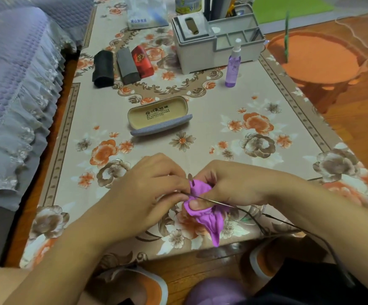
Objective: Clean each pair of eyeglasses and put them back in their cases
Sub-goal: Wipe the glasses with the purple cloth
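Observation:
Near the table's front edge my left hand pinches the thin-framed eyeglasses, whose dark temple arms trail back toward me on the right. My right hand grips a purple cloth bunched around one lens, thumb pressed on the cloth. The lenses are mostly hidden by cloth and fingers. An open grey case with a tan lining lies empty at mid-table. At the back left lie three closed cases side by side: a black one, a grey one and a red one.
A purple spray bottle stands right of centre, in front of a grey desk organiser. A flowered cloth covers the table. A sofa with a lilac cover runs along the left; an orange stool stands at right.

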`<state>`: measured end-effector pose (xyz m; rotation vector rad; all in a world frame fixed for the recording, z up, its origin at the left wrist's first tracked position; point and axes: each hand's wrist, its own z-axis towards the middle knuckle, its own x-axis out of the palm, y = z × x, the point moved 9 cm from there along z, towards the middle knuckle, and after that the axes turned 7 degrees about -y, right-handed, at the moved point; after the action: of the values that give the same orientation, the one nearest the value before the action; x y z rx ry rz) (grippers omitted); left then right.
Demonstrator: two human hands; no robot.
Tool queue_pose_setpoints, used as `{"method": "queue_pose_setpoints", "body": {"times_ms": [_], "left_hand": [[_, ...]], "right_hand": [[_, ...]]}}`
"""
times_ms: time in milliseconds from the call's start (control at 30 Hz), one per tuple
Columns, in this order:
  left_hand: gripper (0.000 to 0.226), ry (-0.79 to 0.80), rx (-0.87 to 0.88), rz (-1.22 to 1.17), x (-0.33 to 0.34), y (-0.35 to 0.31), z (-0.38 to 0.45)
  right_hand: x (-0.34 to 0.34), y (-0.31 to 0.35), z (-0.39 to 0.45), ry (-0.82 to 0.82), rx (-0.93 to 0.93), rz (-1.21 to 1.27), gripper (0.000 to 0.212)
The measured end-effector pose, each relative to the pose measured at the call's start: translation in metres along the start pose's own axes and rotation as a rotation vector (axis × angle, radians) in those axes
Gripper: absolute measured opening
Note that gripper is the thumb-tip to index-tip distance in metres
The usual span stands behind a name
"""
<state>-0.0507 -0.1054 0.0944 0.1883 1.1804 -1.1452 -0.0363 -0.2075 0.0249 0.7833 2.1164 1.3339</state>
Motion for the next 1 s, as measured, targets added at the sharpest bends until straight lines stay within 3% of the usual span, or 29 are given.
{"method": "queue_pose_setpoints", "body": {"times_ms": [100, 267, 400, 500, 667, 800, 933, 1000], "left_hand": [[0.014, -0.126, -0.065, -0.116, -0.005, 0.002, -0.003], [0.007, -0.424, -0.418, -0.430, -0.009, 0.039, -0.014], [0.024, -0.713, -0.654, -0.516, -0.026, 0.065, -0.031], [0.019, -0.854, -0.771, -0.598, -0.033, 0.078, -0.041], [0.012, -0.915, -0.867, -0.675, -0.033, 0.085, -0.043], [0.010, -0.908, -0.841, -0.660, -0.038, 0.079, -0.034], [0.011, -0.916, -0.786, -0.740, -0.039, 0.065, -0.027], [0.011, -0.908, -0.756, -0.759, -0.037, 0.058, -0.024]], "right_hand": [[0.001, -0.004, 0.001, 0.026, -0.034, 0.027, 0.029], [-0.014, -0.006, 0.005, -0.071, 0.006, 0.319, 0.029], [-0.066, -0.017, -0.001, -0.384, 0.076, 0.641, 0.015], [-0.096, -0.017, -0.007, -0.566, 0.002, 0.721, 0.019], [-0.089, 0.016, -0.012, -0.615, -0.218, 0.486, 0.029], [-0.098, 0.032, -0.023, -0.859, -0.318, 0.202, 0.015], [-0.105, 0.033, -0.032, -0.954, -0.352, 0.194, 0.016], [-0.102, 0.025, -0.029, -0.919, -0.302, 0.215, 0.017]]}}
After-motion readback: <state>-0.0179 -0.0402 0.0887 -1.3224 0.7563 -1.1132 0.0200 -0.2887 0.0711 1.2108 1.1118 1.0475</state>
